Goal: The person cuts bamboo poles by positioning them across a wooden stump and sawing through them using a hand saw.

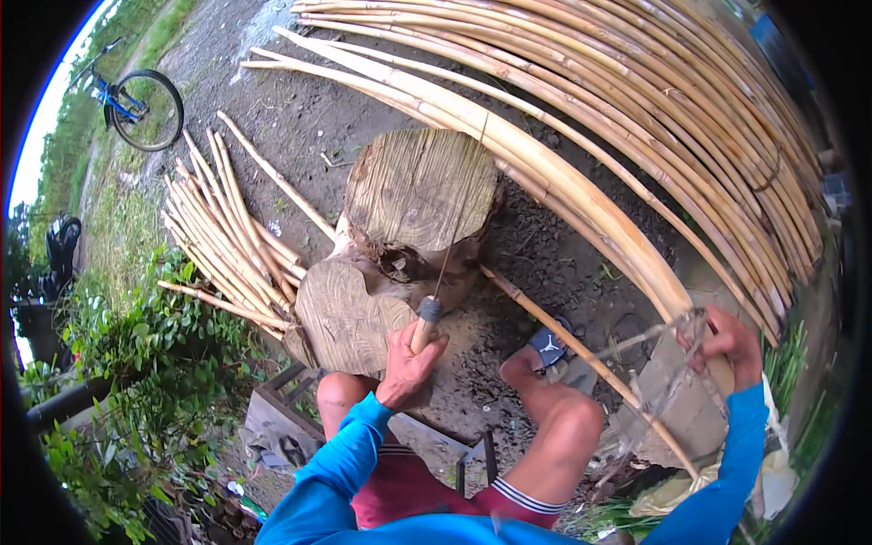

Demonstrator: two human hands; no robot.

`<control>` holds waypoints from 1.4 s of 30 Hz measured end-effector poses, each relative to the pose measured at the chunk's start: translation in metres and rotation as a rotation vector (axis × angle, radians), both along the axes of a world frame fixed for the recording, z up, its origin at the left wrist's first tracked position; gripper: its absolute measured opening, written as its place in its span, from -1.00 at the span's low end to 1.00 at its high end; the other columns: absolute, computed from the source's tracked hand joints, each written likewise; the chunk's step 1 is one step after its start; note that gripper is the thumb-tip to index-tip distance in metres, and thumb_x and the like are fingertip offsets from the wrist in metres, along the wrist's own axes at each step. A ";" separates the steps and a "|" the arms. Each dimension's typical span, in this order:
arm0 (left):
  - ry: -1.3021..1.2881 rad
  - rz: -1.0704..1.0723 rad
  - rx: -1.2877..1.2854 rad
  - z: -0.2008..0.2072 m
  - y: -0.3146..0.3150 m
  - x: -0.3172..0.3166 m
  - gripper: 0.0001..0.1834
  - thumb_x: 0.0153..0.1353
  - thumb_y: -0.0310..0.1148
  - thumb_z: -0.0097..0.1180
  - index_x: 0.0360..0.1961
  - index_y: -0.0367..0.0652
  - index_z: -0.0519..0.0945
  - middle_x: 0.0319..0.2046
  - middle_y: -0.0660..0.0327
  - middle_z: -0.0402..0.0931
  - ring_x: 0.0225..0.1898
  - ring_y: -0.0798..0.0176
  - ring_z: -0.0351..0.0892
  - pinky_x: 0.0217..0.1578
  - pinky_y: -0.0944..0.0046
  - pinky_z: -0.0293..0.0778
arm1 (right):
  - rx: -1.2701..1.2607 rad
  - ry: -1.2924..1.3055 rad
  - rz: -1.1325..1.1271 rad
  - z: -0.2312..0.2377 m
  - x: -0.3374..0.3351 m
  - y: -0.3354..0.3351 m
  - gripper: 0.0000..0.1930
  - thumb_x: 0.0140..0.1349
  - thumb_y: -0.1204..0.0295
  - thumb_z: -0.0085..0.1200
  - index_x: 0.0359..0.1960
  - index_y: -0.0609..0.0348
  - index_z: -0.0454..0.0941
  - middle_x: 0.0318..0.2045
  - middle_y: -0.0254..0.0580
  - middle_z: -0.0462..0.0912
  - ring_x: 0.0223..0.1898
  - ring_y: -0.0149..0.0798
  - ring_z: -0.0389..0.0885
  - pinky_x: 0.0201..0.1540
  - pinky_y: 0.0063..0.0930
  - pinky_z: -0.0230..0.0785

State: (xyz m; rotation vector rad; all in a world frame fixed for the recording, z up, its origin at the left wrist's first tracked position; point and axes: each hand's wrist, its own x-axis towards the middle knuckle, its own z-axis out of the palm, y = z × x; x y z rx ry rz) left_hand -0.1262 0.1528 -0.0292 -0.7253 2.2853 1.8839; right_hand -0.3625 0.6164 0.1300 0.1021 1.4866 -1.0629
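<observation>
Head view: the person sits low over bare dirt ground [300,118], knees apart, in blue sleeves and red shorts. The left hand [409,363] is closed around the wooden handle of a knife [434,295]; its thin blade runs up and away from the hand, across the near edge of a tree stump [413,186]. The stump has a flat, rounded top and a lower lobe just in front of the left knee. The right hand [729,343] is closed on the near end of a long split bamboo cane [509,145], which curves away to the upper left, passing just behind the stump. A few thin strips also pass through that hand; how they are gripped cannot be told because of blur. A thin bamboo stick [581,350] lies slanted on the ground beside the right foot, which wears a sandal [548,343]. Behind, a broad stack of long canes [690,100] bends across the upper right. Left of the stump lies a pile of short sticks [227,232]. A bicycle [136,104] stands at the upper left, beside the grass.
</observation>
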 end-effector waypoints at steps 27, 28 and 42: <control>0.094 0.249 0.345 -0.004 0.009 0.001 -0.84 0.24 -0.44 0.15 -0.24 -0.21 0.43 -0.63 0.38 0.28 -0.70 0.50 0.24 -0.70 0.42 0.18 | 0.506 1.002 0.241 -0.235 -0.058 -0.038 -0.56 0.45 0.07 0.03 0.15 0.08 0.64 0.21 -0.04 0.50 0.22 0.01 0.48 0.27 -0.04 0.34; 0.078 0.260 0.363 0.000 0.015 -0.003 -0.81 0.24 -0.43 0.18 -0.20 -0.20 0.43 -0.63 0.37 0.28 -0.70 0.50 0.25 -0.72 0.44 0.17 | 0.686 1.080 0.263 -0.242 -0.057 -0.031 -0.48 0.41 -0.06 0.07 0.07 0.14 0.63 0.09 -0.02 0.50 0.12 0.04 0.50 0.16 0.02 0.38; 0.019 0.193 0.342 0.002 0.017 -0.004 -0.81 0.26 -0.43 0.22 -0.34 -0.19 0.42 -0.63 0.36 0.31 -0.69 0.49 0.26 -0.69 0.44 0.20 | 1.026 1.140 0.029 -0.298 -0.080 -0.005 -0.31 0.36 -0.26 -0.08 0.04 0.18 0.62 0.06 0.04 0.59 0.18 0.13 0.47 0.22 0.29 0.20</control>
